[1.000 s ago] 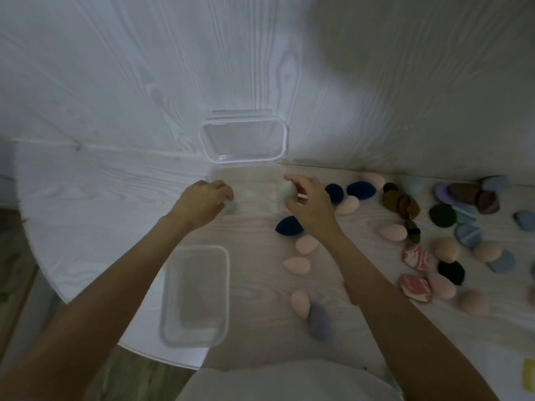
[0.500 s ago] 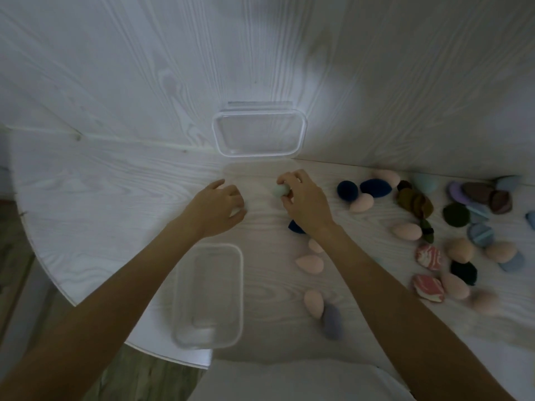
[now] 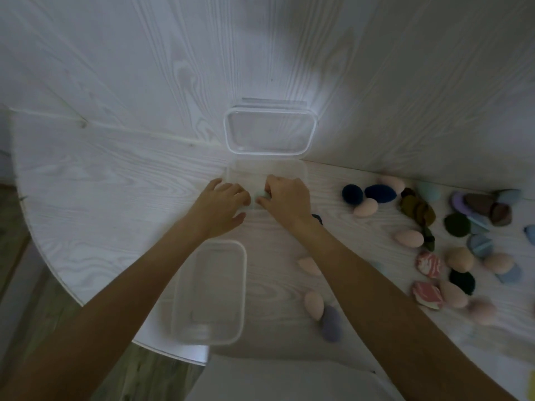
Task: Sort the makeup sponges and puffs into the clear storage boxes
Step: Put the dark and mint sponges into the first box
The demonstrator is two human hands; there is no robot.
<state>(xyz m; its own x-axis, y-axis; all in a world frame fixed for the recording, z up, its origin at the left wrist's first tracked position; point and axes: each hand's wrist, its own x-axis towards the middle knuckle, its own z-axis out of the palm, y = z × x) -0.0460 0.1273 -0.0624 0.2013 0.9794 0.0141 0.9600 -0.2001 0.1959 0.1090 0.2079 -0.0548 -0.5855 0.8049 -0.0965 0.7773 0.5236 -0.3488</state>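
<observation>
Sponge: a pale mint makeup sponge (image 3: 259, 195) is pinched at the fingertips of the right hand (image 3: 286, 198), low over the near end of the far clear box (image 3: 301, 175).
Right hand: fingers are curled round the mint sponge; the grip is seen only from behind, so its depth cannot be judged.
Left hand: the left hand (image 3: 223, 205) is laid just beside the sponge, fingers bent loosely; whether anything is held under them cannot be told.
Far box: its lid (image 3: 269, 130) is propped upright against the wall (image 3: 144, 68), right behind the box.
Near box: a second clear box (image 3: 210, 290) is set at the table edge, under the left forearm, nothing visible inside.
Pile: pink, navy, olive, blue and marbled sponges and puffs (image 3: 451, 241) are scattered to the right on the table (image 3: 101, 198), well apart from both boxes.
Risk, release: a drop on the rim is likely to send the light sponge bouncing onto the table.
Risk, lid: the leaning lid could be knocked flat over the box by a reach.
Risk, near box: it could be nudged off the edge by the forearm.
</observation>
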